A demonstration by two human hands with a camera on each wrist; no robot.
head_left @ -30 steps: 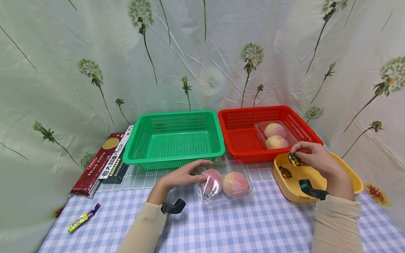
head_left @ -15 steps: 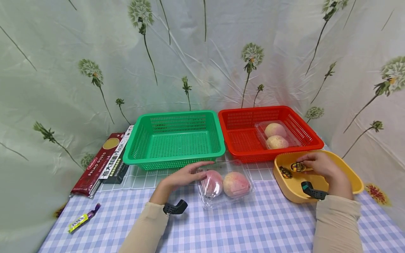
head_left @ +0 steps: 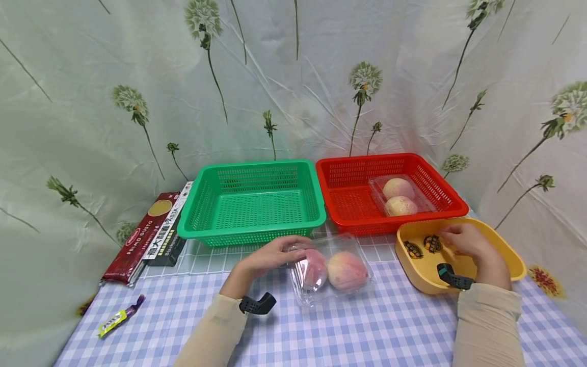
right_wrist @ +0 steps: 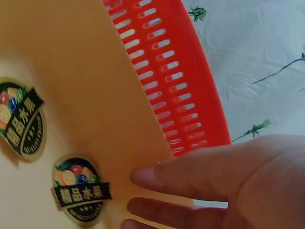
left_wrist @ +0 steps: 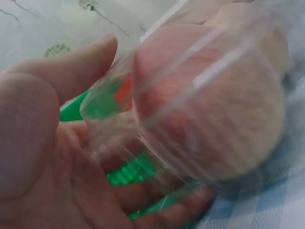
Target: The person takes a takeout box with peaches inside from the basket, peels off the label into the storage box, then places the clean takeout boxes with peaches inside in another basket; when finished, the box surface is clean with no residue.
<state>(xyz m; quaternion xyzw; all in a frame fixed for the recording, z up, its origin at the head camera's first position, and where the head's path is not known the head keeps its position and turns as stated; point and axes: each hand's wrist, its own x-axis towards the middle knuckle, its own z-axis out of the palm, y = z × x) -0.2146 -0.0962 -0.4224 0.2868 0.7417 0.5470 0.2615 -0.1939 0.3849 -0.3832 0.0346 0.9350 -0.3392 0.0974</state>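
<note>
A clear plastic box (head_left: 331, 270) with two pink-and-yellow peaches (head_left: 347, 270) lies in front of the green basket. My left hand (head_left: 275, 257) holds it at its left end; in the left wrist view the thumb lies along one side and the fingers (left_wrist: 143, 191) reach round the other. My right hand (head_left: 468, 242) is inside the yellow tub (head_left: 500, 250), thumb and fingers apart with nothing between them. Just left of its fingertips, a dark oval fruit sticker (right_wrist: 81, 191) sits on the tub's bottom. A second such sticker (right_wrist: 21, 119) lies beside it.
Behind stand a green basket (head_left: 257, 234) and a red basket (head_left: 394, 223), the red one with another clear box of peaches (head_left: 400, 196). At left lie a red spaghetti pack (head_left: 142, 237), a black-and-white pasta box (head_left: 171, 229) and a yellow-and-purple wrapped candy (head_left: 120, 317).
My right hand has lowered a fruit sticker into the yellow tub, let it go and drawn slightly right. My left hand and the peach box have shifted a little to the right.
</note>
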